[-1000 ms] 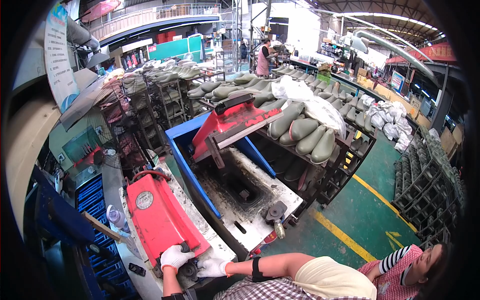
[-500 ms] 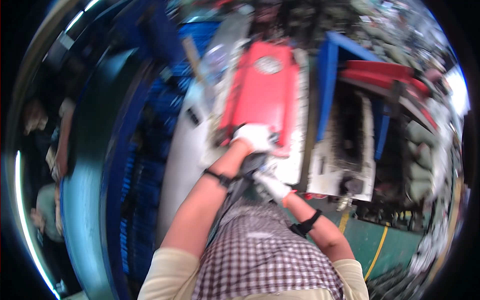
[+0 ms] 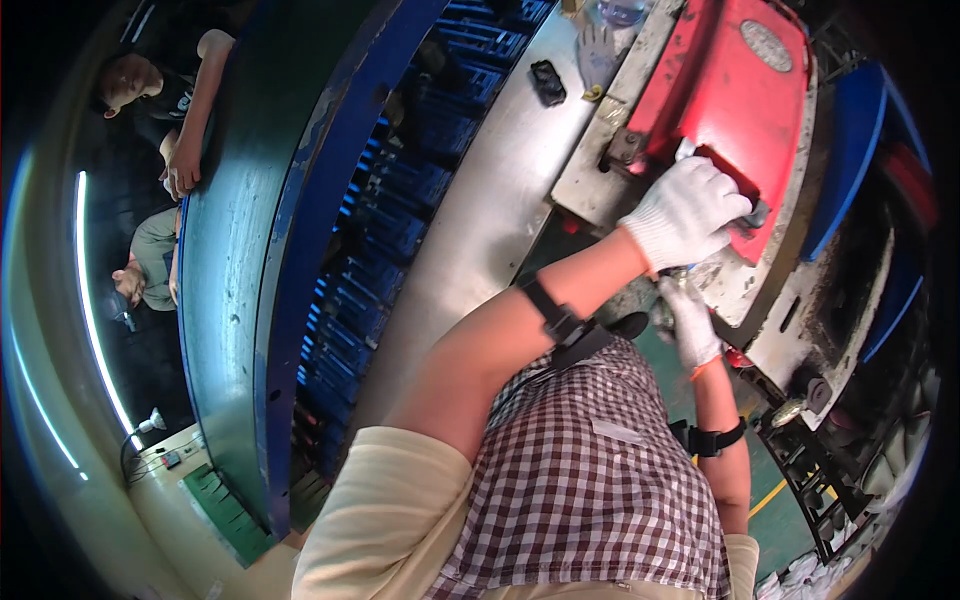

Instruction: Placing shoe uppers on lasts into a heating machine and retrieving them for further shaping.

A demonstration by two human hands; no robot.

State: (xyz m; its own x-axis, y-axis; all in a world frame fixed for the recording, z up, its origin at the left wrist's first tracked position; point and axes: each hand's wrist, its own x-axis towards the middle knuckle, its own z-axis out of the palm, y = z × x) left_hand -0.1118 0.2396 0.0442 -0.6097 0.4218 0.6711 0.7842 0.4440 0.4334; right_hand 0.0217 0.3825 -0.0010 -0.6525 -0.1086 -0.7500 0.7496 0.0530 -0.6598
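Head view: nearest is the checked apron [image 3: 600, 470], with both forearms reaching past it. The gloved right hand [image 3: 690, 320] is low beside the front of the machine, below the left; its fingers are partly hidden, and I cannot tell whether they grip anything. The gloved left hand [image 3: 685, 210] lies over the front end of the red cover [image 3: 745, 105], fingers bent down and closed around a dark knob [image 3: 759, 214], likely because that part gives a firm hold at the cover's edge. The red cover lies along the pale machine plate [image 3: 580, 190], a hinge-like bracket at its near left corner. The gloves probably guard against heat or grime.

Beyond the left forearm runs a metal worktop [image 3: 490, 160], bearing a small black object [image 3: 547, 83] and a grey glove [image 3: 596, 55], perhaps laid there to be within reach. To the right stands a second machine with blue sides [image 3: 850, 150]. Farther left, past a long blue-edged panel [image 3: 235, 330], are two other people [image 3: 155, 255].
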